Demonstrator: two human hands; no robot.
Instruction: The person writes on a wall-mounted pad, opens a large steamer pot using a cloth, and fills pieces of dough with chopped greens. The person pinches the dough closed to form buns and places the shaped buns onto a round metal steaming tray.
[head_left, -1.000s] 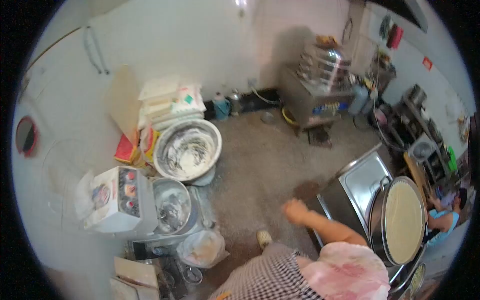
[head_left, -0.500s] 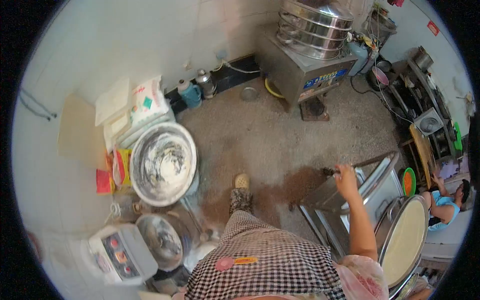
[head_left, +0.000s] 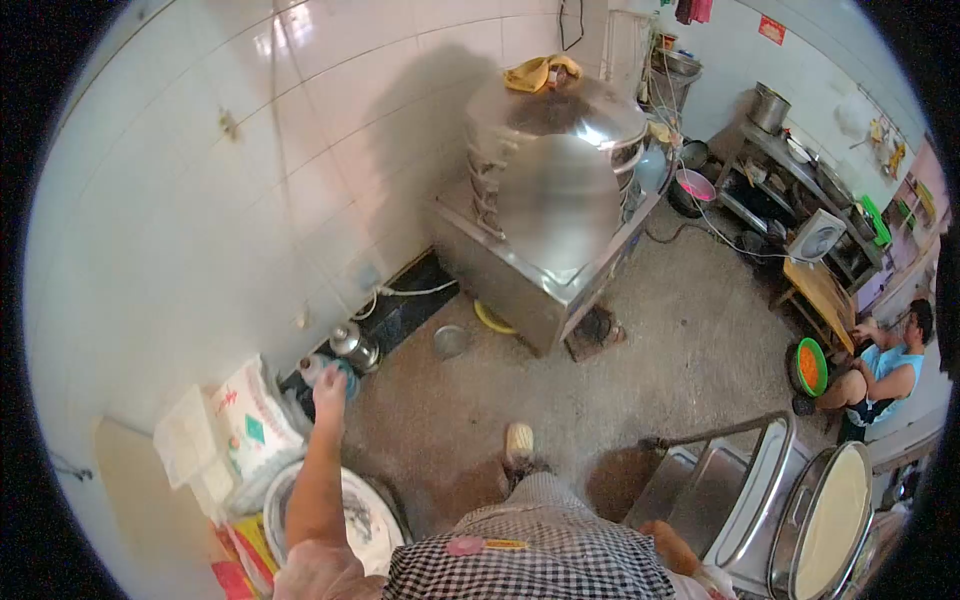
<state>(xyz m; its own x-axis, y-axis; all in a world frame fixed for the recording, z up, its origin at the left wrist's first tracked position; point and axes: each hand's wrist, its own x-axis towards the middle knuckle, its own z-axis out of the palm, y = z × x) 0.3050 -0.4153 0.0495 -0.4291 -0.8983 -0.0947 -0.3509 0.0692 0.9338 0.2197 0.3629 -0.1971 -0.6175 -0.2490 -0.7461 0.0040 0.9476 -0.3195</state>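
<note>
The blue thermos stands at the foot of the wall, ahead and to the person's left. The left hand is much the nearer of the two and covers part of it in the head view, so the thermos lies straight along the line of that arm. Whether the two touch cannot be told; the hand may simply hang in the air between the camera and the thermos. Its long axis appears roughly upright, though the hand hides much of the body. A steel flask stands just beside it, on the side toward the steamer.

The left arm reaches forward, nearly straight, passing over the bowl and beside the sacks. The fingers are small and blurred; no object shows in them, but how far they are curled cannot be told. The right hand is low by the edge of the apron, its arm foreshortened, nearest the counter with the pot beyond. Its grip cannot be made out either.

Farther out, the steamer sits ahead, between the directions of both hands, and a co-worker sits low at the far right beside a green basin.
</note>
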